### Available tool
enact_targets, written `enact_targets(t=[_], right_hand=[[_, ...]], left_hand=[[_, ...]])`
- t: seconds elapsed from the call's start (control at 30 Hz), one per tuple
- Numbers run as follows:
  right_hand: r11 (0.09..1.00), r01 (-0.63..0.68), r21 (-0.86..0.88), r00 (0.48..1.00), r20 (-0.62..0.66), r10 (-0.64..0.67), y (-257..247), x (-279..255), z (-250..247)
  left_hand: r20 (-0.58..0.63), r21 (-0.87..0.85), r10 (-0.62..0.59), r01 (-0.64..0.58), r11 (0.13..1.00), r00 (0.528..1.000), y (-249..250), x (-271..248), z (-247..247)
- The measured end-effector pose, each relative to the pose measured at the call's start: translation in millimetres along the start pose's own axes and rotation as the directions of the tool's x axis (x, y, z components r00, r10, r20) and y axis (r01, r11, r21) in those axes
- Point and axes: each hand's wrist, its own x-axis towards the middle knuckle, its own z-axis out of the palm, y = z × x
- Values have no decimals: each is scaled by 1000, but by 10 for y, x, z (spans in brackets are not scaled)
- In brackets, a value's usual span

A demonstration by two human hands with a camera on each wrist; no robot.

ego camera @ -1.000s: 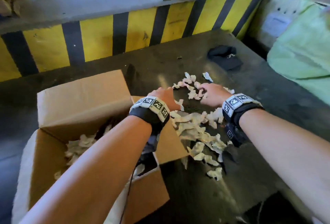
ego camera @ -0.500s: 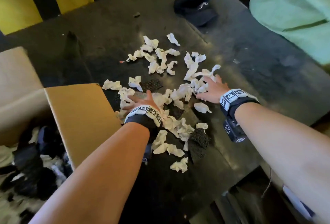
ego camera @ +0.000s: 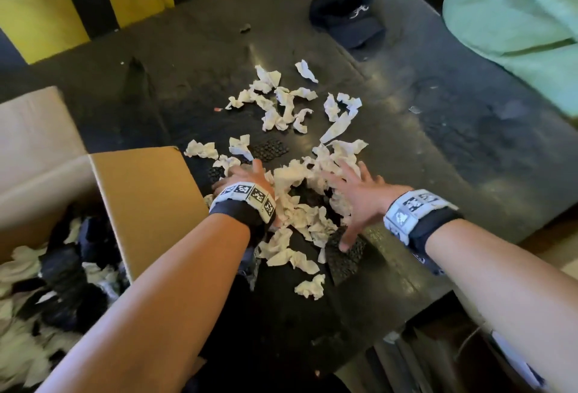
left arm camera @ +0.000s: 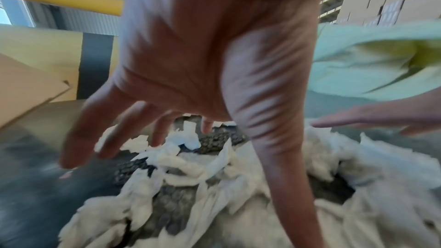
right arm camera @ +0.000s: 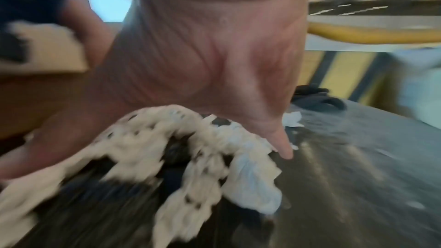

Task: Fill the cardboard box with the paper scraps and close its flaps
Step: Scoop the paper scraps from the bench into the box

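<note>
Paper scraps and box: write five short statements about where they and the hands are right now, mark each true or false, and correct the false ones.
1. Both hands are spread over the paper scraps on the dark table. True.
2. The cardboard box has its flaps closed. False: it stands open, with scraps already inside.
3. The left hand grips the box flap. False: its fingers are spread among the scraps beside the flap.
4. A dark cap lies on the table beyond the scraps. True.
5. The right hand is clenched in a fist. False: its fingers are splayed over the pile.
</note>
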Motion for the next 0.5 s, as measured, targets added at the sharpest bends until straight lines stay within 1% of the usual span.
enact_targets(t=[0.07,0.13,0.17,0.2,0.23,0.27,0.33,0.4,0.5], right_hand=[[993,-1,-118,1000,23,4,-108,-2,230],[987,-9,-158,999,-36,3,-178,66,481],[990,-11,-140,997,-83,-1,-191,113,565],[995,-10,-99,992,-130,-3,-204,146,601],[998,-9,-55,985,-172,0,-207,173,607],[1000,-7,-27,977,-212,1,-208,187,580],[1000,-2,-23,966,-260,-4,-212,199,482],[999,10,-36,959,-282,-20,-214,155,307],[996,4,-89,952,-305,-31,-187,84,9]], left_hand=[[107,16,12,-14,1000,994,-35,-6,145],[219,-53,40,-29,998,975,-32,6,357],[237,-92,45,-24,996,971,-8,-1,439],[232,-118,55,-28,993,971,20,-1,506],[201,-140,76,-48,989,977,54,-1,558],[155,-157,99,-75,985,983,83,4,589],[67,-171,149,-136,976,987,112,-30,534],[3,-140,169,-167,976,986,102,-70,378],[-42,-38,131,-132,990,991,73,-110,138]])
